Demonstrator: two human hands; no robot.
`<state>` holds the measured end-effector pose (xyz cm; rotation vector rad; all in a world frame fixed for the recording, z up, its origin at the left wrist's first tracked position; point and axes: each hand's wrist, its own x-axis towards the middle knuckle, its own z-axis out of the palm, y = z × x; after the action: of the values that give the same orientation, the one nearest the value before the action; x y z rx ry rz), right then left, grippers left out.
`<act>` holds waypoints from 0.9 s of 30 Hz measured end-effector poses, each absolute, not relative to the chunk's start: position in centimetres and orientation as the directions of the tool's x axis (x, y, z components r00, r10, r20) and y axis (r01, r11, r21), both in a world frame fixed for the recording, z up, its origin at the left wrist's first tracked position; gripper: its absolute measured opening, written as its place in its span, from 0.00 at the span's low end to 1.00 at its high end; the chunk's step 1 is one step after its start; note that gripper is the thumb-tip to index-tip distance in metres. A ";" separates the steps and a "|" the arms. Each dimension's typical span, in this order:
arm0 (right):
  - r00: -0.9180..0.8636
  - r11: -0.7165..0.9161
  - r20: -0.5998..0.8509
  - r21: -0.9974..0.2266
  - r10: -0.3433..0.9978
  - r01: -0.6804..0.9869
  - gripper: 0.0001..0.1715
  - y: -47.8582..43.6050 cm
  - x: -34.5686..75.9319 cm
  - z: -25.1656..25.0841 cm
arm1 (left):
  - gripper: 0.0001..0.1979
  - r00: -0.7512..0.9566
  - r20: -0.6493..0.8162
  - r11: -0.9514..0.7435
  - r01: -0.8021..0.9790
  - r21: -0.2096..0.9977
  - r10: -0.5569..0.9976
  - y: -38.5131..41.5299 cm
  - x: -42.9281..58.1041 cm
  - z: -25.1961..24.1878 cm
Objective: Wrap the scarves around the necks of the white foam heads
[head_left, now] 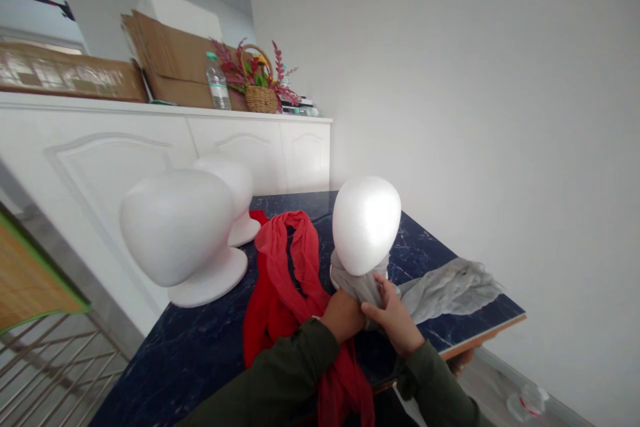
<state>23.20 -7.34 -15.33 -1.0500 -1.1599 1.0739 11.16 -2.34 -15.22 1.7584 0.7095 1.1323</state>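
A grey scarf (450, 290) is wrapped round the neck of a white mannequin head (367, 223), and its loose end trails to the right over the table. At the front of the neck my left hand (344, 315) is curled at the scarf, its fingertips hidden in the cloth. Close beside it, my right hand (395, 317) grips the scarf's fold between thumb and fingers. A red scarf (303, 257) lies looped to the left of the head, passing under my left forearm and over the table's front edge.
Two more white mannequin heads (177, 227) (227, 180) stand at left on the dark blue marbled table (200, 340). Behind is a white cabinet (115, 147) bearing cardboard boxes (175, 60), a bottle (218, 83) and a flower basket (261, 99). A metal rack (60, 367) stands lower left.
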 end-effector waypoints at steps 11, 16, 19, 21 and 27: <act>0.210 0.178 0.357 -0.795 0.910 0.580 0.24 -6.7 23.0 -14.4 | 0.16 0.329 0.475 -0.552 0.199 0.810 0.816 -1.5 11.8 -15.2; 0.232 0.043 0.357 -0.618 0.905 0.785 0.28 -5.7 24.8 -14.7 | 0.17 0.308 0.352 -0.415 0.170 0.894 0.884 -1.2 11.0 -15.2; 0.239 -0.009 0.371 -0.526 0.897 0.850 0.22 -4.4 26.9 -14.8 | 0.17 0.277 0.366 -0.391 0.039 0.920 0.889 -0.9 10.9 -15.1; 0.224 -0.015 0.403 -0.462 0.887 0.887 0.16 -3.5 28.4 -14.8 | 0.16 0.230 0.333 -0.315 -0.115 0.942 0.914 -0.7 11.0 -14.9; 0.250 -0.012 0.438 -0.478 0.864 0.878 0.11 -1.9 30.6 -14.4 | 0.16 0.302 0.052 0.116 -0.510 0.852 0.952 0.0 10.7 -14.2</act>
<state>30.62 -1.89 -14.40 -1.8467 -1.5892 -0.0270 10.66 0.00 -14.19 0.9104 0.6032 1.1713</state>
